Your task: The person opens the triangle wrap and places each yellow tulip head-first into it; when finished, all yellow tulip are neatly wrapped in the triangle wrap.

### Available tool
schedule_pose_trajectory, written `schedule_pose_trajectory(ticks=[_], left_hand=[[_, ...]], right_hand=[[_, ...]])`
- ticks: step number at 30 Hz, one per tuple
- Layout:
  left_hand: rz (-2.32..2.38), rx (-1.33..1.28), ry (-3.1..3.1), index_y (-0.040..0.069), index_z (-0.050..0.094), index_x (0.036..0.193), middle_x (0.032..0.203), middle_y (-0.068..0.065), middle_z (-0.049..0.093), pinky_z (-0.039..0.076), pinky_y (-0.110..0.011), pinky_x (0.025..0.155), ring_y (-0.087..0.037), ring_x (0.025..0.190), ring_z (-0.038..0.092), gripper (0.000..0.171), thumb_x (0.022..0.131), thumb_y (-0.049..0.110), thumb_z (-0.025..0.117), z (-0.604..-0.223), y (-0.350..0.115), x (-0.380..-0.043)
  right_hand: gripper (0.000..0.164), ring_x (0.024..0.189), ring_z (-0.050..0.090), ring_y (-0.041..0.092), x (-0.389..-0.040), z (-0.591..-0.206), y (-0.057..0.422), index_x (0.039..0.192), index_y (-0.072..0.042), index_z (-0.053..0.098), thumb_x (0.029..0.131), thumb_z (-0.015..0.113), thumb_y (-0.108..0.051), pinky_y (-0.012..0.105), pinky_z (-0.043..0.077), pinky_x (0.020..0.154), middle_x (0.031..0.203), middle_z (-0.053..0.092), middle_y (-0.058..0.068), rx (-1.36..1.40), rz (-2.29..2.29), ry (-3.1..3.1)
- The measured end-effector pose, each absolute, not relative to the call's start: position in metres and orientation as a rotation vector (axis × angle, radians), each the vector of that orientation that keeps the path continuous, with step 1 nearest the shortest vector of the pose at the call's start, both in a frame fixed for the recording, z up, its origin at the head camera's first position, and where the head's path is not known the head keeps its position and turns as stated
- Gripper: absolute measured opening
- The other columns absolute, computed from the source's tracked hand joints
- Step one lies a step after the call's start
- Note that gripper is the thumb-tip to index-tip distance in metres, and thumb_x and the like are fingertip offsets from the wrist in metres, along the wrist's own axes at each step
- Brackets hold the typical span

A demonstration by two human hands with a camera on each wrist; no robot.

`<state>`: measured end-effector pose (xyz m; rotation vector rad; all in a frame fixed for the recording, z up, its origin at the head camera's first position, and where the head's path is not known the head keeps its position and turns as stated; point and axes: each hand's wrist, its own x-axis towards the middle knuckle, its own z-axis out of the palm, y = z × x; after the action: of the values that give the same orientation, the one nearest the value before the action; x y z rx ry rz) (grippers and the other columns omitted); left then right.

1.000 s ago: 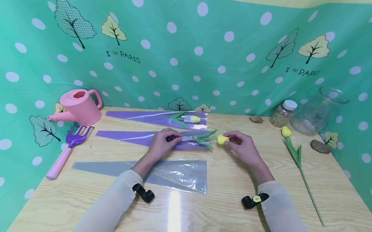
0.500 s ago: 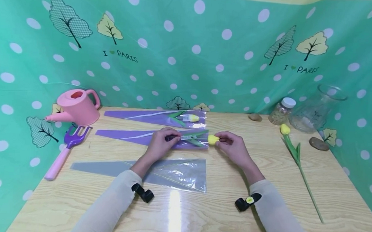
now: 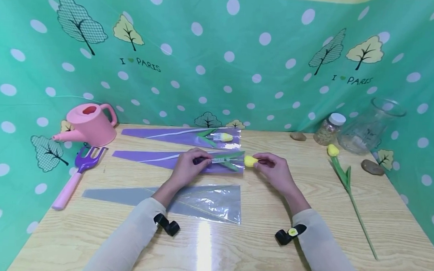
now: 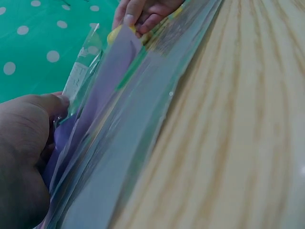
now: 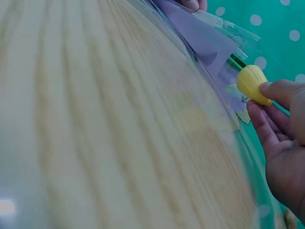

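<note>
My right hand pinches the yellow bloom of a tulip between thumb and fingers. The tulip's green leaves and stem lie inside a purple and clear flower sleeve, while its bloom sticks out past the sleeve's wide right end. With thumb and fingers my left hand pinches the top layer of that sleeve near its white label, lifting the clear film, as the left wrist view shows. Behind it lies another purple sleeve with a yellow tulip wholly inside. A flat grey and clear sleeve lies in front.
At left are a pink watering can and a purple hand fork with a pink handle. On the right lie a loose yellow tulip, stones, a white-lidded jar and a glass vase. A green dotted cloth hangs behind.
My right hand has moved left with the tulip, sliding its leaves and stem into the sleeve, and over the last half second has shifted slightly back right. My left hand has stayed in place.
</note>
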<state>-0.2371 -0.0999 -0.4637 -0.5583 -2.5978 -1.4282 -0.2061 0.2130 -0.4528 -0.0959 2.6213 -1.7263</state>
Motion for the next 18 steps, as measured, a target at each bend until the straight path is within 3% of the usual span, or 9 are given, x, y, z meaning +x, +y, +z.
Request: schedule_pose_trajectory(ticks=[9, 18], left_hand=[[-1.426, -0.574, -2.566, 0.017, 0.081, 0.104, 0.106, -0.002, 0.077, 0.055, -0.041, 0.099, -0.022, 0.107, 0.070, 0.013, 0.092, 0.014, 0.078, -0.463, -0.100, -0.235], [-1.453, -0.590, -2.538, 0.018, 0.081, 0.103, 0.104, -0.001, 0.077, 0.055, -0.041, 0.099, -0.020, 0.106, 0.071, 0.012, 0.092, 0.015, 0.079, -0.463, -0.100, -0.236]], right_hand=[[0.032, 0.107, 0.066, 0.015, -0.203, -0.452, 0.202, 0.125, -0.006, 0.072, 0.094, 0.075, -0.010, 0.015, 0.055, 0.090, 0.126, 0.070, 0.017, -0.209, -1.793, 2.567], [0.034, 0.106, 0.068, 0.013, -0.206, -0.453, 0.200, 0.126, -0.011, 0.072, 0.092, 0.077, -0.009, 0.017, 0.057, 0.090, 0.124, 0.071, 0.013, -0.238, -1.795, 2.495]])
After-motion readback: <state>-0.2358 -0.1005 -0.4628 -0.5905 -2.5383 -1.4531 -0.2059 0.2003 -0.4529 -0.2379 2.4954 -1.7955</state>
